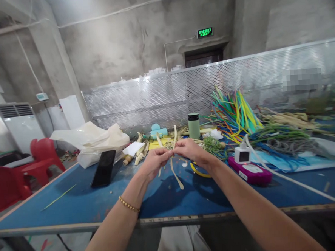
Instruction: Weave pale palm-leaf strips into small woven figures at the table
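Note:
My left hand (157, 160) and my right hand (191, 150) meet above the blue table (118, 204), fingertips pinched close together. Between them are pale, flat straw-like strips (176, 174); one end hangs down toward the tabletop and another sticks up past the fingers. Both hands are closed on these strips, though the exact crossing point is hidden by the fingers. A yellow curved strip (199, 171) lies on the table beside my right hand. Behind the hands, more pale plant-like pieces (142, 151) lie in a loose heap.
A black phone (103, 168) lies left, by a whitish plastic bag (100, 144). A green jar (194, 126) stands behind my hands. Right are colourful strips (237, 113), a purple box (251, 171) with a white charger (242, 155), and a white cable (290, 182). Red chairs (44, 159) stand left.

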Demonstrator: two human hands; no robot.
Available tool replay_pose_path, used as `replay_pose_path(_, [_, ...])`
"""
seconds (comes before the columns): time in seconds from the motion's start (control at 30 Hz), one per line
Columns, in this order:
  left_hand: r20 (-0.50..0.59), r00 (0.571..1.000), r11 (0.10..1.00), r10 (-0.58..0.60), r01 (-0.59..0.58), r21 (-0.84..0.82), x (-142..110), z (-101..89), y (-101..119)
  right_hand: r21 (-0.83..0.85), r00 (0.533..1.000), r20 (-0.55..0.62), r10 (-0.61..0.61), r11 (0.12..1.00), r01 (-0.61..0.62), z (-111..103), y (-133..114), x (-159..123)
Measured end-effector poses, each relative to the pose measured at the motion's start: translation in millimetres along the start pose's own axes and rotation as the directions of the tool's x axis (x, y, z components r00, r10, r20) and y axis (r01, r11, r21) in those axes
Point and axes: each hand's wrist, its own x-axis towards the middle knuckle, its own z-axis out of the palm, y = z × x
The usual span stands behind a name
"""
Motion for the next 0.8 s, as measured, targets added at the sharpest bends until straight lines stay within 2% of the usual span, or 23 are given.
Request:
replay_pose_path(0.23, [0.064,0.994,0.984,-0.085,0.093,-0.15,0,-5.7,-1,0.167,0.997,0.057,-0.053,0.985,0.042,1,-3,-3])
replay_pose_path(0.4, [0.142,0.986,0.973,-0.093,0.12,-0.198,-2,-7.7,1,0.173,0.99,0.06,-0.124,0.979,0.112,3,-4,-5])
replay_pose_path(0.63, [0.145,0.984,0.973,-0.1,0.127,-0.192,-4,-7.3,5,0.206,0.983,0.068,-0.169,0.967,0.152,6,2,-3])
replay_pose_path(0.8, [0.142,0.984,0.98,-0.109,0.13,-0.147,-1,-11.5,0,0.177,0.977,0.059,-0.207,0.965,0.194,10,8,1])
